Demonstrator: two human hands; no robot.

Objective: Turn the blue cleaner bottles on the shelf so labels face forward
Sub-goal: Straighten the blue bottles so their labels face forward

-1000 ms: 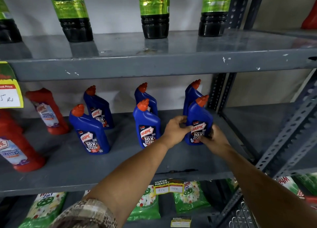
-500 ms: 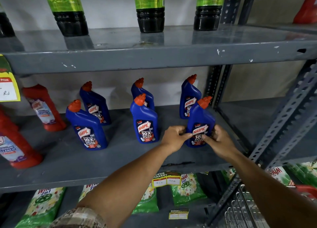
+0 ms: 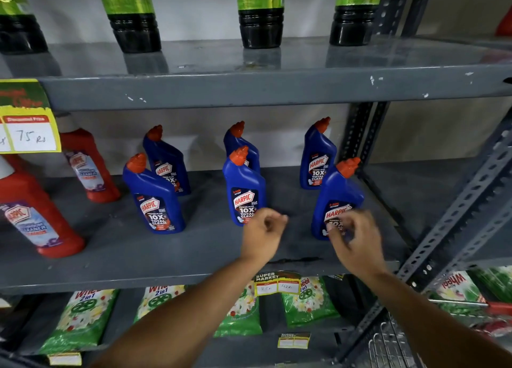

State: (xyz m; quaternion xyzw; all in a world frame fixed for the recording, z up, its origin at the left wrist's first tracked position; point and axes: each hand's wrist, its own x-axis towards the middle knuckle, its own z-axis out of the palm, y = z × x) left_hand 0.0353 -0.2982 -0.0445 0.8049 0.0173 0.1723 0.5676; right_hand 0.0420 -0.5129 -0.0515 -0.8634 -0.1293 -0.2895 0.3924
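Several blue Harpic bottles with orange caps stand in two rows on the grey middle shelf (image 3: 116, 245). The front-right bottle (image 3: 339, 193) shows its label to me, as do the front-middle bottle (image 3: 243, 184) and the front-left bottle (image 3: 153, 196). The back-middle bottle (image 3: 239, 143) is mostly hidden behind the front one. My left hand (image 3: 263, 234) hovers between the front-middle and front-right bottles, fingers curled, holding nothing. My right hand (image 3: 357, 238) is blurred just in front of the front-right bottle's lower label, fingers loosely apart, not wrapped around it.
Red cleaner bottles (image 3: 88, 168) stand at the shelf's left. Green-labelled dark bottles (image 3: 260, 21) line the upper shelf. Green detergent bags (image 3: 80, 317) lie below. A perforated steel upright (image 3: 460, 209) runs along the right. A yellow price tag (image 3: 30, 129) hangs at the left.
Both hands have come off the front-right bottle and drawn back toward me. The bottle now stands further forward and right, clear of the back-right bottle, label facing front.
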